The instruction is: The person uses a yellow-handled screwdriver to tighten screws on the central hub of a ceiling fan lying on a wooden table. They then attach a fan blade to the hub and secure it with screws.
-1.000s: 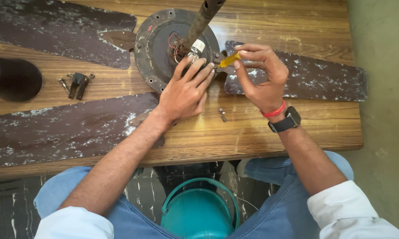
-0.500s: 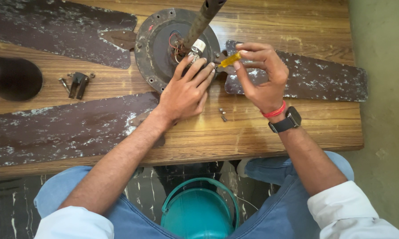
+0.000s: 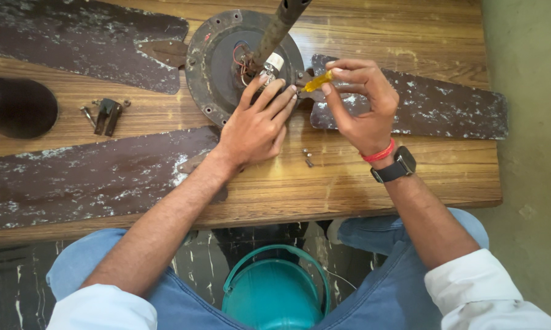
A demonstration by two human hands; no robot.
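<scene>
So the person is sitting at a wooden table [image 3: 373, 183] with an old ceiling fan laid out on it, and the right hand [image 3: 364, 113] is pinching a small yellow-handled screwdriver [image 3: 317, 82] between thumb and fingertips, tip aimed at the spot where a blade bracket meets the round motor housing [image 3: 217, 67]. The left hand [image 3: 257, 119] is lying flat on the housing's near edge, fingers spread a little and pressing down beside the down rod [image 3: 278, 30]. Two loose screws [image 3: 308, 157] are lying on the table just below the hands, and some small brackets [image 3: 107, 115] are sitting well off to the left near a dark canopy cup [image 3: 15, 107]. My take on doing this well: keep that left palm bearing down so the housing isn't spinning, hold the driver square in the screw head, and push in while turning, since these rusty-looking fittings probably strip easily. I'd also be nudging those loose screws away from the table edge so they aren't rolling into the teal bucket [image 3: 275, 293] below.
</scene>
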